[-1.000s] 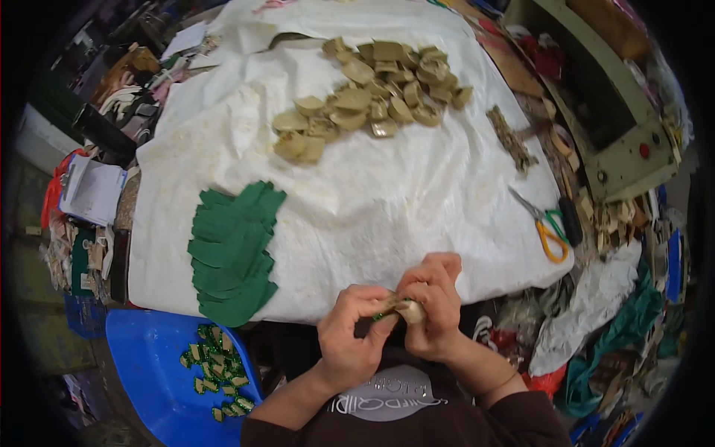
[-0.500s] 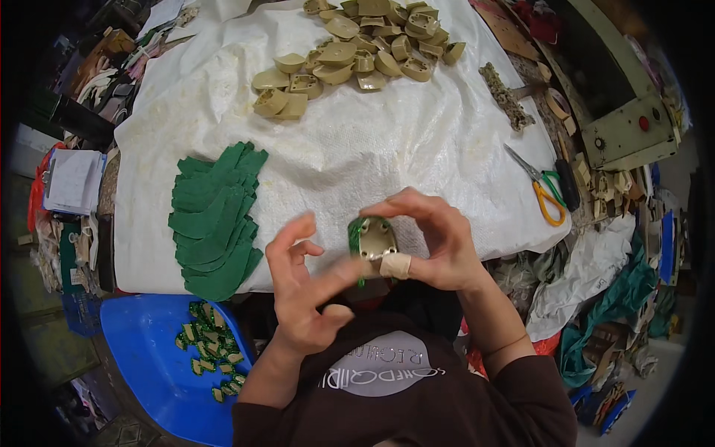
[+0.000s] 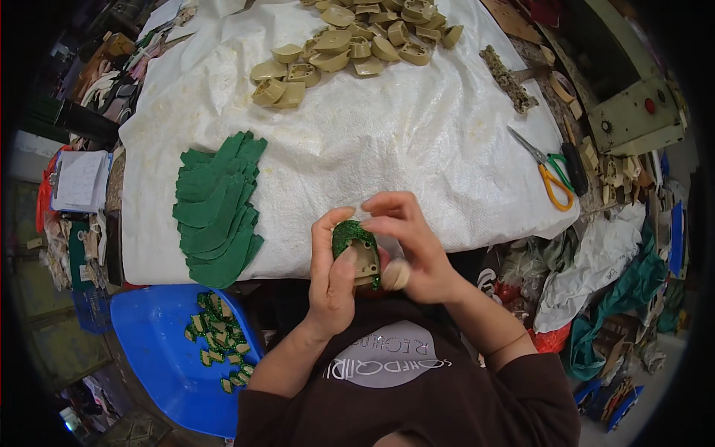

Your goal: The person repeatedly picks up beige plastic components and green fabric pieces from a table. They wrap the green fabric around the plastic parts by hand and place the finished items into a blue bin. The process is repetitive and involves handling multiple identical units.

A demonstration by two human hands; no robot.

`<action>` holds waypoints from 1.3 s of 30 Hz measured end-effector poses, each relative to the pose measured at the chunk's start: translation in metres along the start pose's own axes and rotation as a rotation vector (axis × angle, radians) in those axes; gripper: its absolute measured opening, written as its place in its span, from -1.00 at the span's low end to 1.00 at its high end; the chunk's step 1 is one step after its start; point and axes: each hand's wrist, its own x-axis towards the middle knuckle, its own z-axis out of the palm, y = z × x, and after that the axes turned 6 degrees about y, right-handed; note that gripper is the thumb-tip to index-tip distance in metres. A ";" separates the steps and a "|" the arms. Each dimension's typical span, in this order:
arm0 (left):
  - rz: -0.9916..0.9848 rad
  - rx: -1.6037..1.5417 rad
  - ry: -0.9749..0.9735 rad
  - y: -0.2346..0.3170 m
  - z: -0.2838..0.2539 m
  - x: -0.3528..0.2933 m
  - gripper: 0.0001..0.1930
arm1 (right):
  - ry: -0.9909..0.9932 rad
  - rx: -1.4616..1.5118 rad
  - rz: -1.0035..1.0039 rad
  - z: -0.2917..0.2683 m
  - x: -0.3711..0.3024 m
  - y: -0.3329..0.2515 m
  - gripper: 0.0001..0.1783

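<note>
Above my lap, at the table's near edge, I hold a tan shoe heel (image 3: 366, 262) with its hollow, holed side up. Glittery green covering (image 3: 348, 233) wraps its rounded side, and a narrow end of it hangs at the lower right. My left hand (image 3: 332, 287) is closed round the heel's left side, thumb on the hollow face. From the right, my right hand (image 3: 411, 249) curls about the heel, fingertips near its upper rim. Its thumb, wrapped in pale tape and slightly blurred, is close to the strip's end.
White sheeting (image 3: 313, 149) covers the table. Green fabric pieces (image 3: 217, 212) lie stacked at left, bare tan heels (image 3: 335, 56) piled at the far side. Scissors (image 3: 553, 186) rest at right beside a black-handled tool (image 3: 574, 167). A blue tub (image 3: 153, 365) at lower left holds green-covered heels.
My left hand has moved in from beside the heel and now grips its left side. The heel has turned and shifted slightly left and down, and my right hand has changed its hold.
</note>
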 end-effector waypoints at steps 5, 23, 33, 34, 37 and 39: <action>0.158 0.024 -0.169 -0.004 0.008 0.004 -0.04 | -0.152 0.505 0.582 -0.007 0.022 -0.006 -0.61; 0.281 0.076 0.187 -0.005 0.014 0.003 -0.52 | -0.059 0.416 0.122 0.023 -0.007 0.005 -0.58; 0.118 -0.210 0.140 -0.001 0.011 0.005 -0.22 | 0.035 0.269 0.251 0.022 -0.002 0.000 -0.55; 0.152 -0.155 0.116 0.000 0.008 0.006 -0.22 | 0.037 0.239 0.267 0.019 -0.001 0.000 -0.50; 0.209 0.239 0.163 0.011 0.012 0.007 -0.13 | 0.088 -0.265 -0.005 0.003 0.012 -0.010 -0.51; 0.576 0.572 0.054 -0.004 -0.002 0.015 -0.10 | -0.124 -0.425 0.097 -0.004 0.019 -0.020 -0.53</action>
